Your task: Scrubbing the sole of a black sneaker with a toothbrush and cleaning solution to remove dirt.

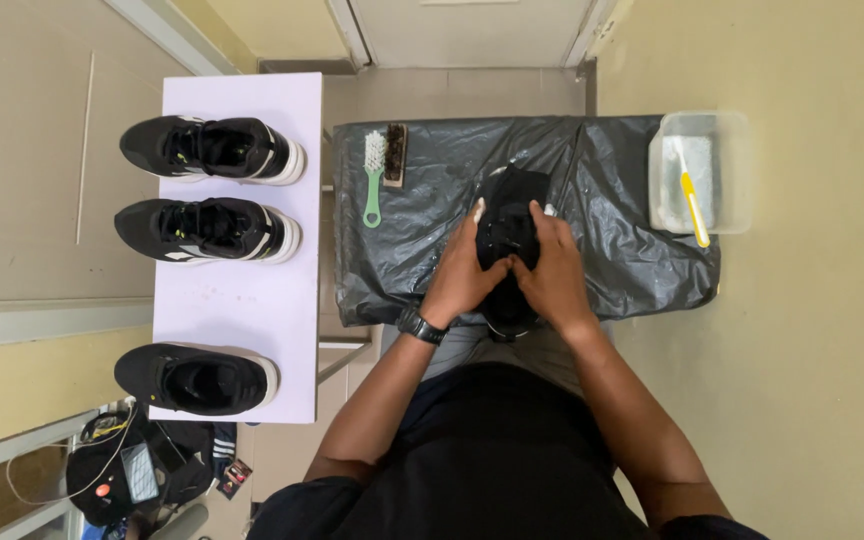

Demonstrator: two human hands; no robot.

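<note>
- The black shoe (508, 215) on the plastic-covered table is largely hidden under the left hand (464, 272) and right hand (552, 268); its near end cannot be made out.
- The tangle of dark gear and cables (122, 470) at the near left corner is cut off by the picture's edge.
- What the clear tub (737, 160) holds beneath the yellow-handled tool (693, 200) is too blurred to tell.

On the left stands a white board (242, 300) bearing three black sneakers: the far sneaker (214, 149), the middle sneaker (209, 229) just near of it, and the near sneaker (197, 379) set well apart. A green-handled brush (375, 172) lies at the far left of a black plastic sheet (632, 255), with a darker brush (395, 154) touching its right side. At the far right sits a clear tub (737, 170) holding a yellow toothbrush (693, 203). Bags and cables (122, 470) lie at near left.
</note>
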